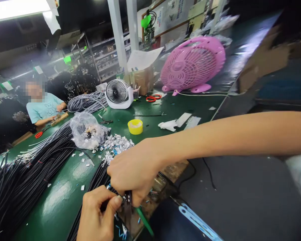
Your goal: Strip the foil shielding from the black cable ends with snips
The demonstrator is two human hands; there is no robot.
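My right hand (134, 172) is closed around a green-handled cutting tool (143, 223) near the front edge of the green table (65, 190). My left hand (97, 214) pinches the end of a black cable (107, 195) right beside the tool's jaws. That cable belongs to a bundle of black cables (96, 182) running under both hands. A heap of silver foil scraps (115, 145) lies just beyond my right hand.
A big pile of black and grey cables (32, 167) covers the left. A plastic bag (86, 132), yellow tape roll (135, 126), white desk fan (117, 93), pink fan (193, 65) and red scissors (153, 98) lie beyond. A seated person (43, 107) works at far left.
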